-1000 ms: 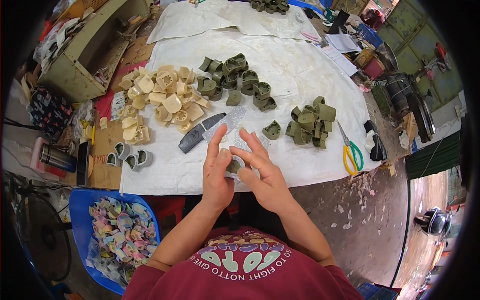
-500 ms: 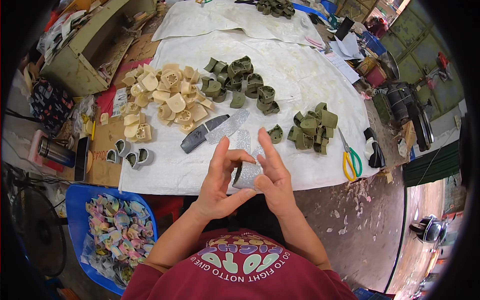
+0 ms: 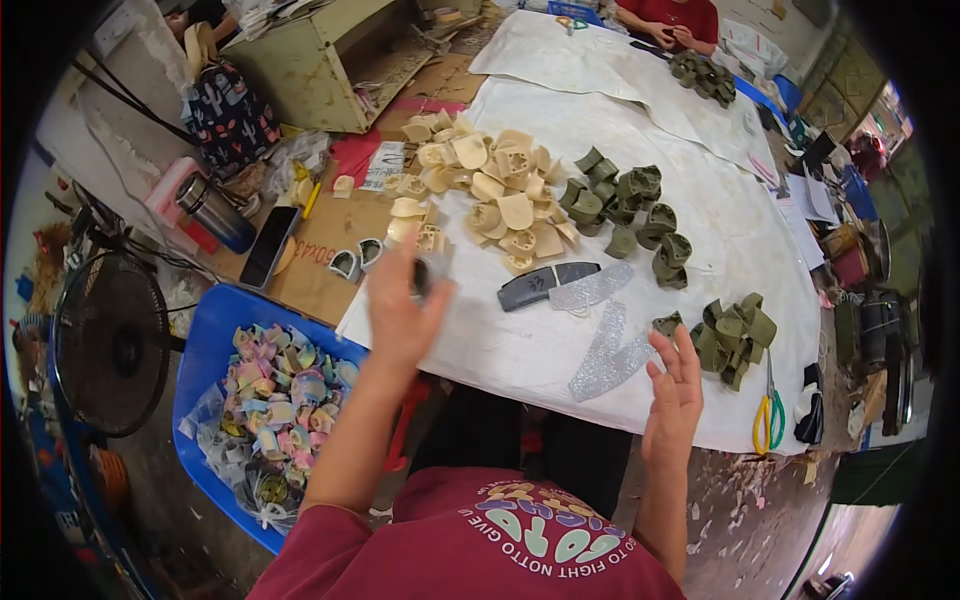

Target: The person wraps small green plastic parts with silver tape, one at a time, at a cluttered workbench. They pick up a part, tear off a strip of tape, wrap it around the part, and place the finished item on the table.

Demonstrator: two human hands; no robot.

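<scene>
My left hand [image 3: 400, 305], blurred by motion, reaches over the table's left front part. Its fingers hold a silver glitter-covered shoe heel [image 3: 425, 278] with a dark hollow side, partly hidden by the hand. Just left of it stand similar silver-covered heels [image 3: 345, 265]. My right hand [image 3: 675, 395] hovers over the front edge, fingers apart, holding nothing. Beside it lie silver glitter pieces [image 3: 600, 360] and a single olive-green heel [image 3: 667, 324]. Another glitter piece [image 3: 595, 287] overlaps a dark curved template [image 3: 545, 285] mid-table.
Piles of beige heels [image 3: 515, 210] and olive-green heels [image 3: 640, 195] sit farther back; more green ones [image 3: 735, 335] lie right. Scissors [image 3: 768, 415] rest near the right edge. A blue tub [image 3: 190, 400] of colourful pieces stands lower left. Across the table sits another person [image 3: 675, 25].
My hands have parted: the left has carried the silver-covered heel leftwards toward the similar ones, while the right has let go and opened. The view has swung left.
</scene>
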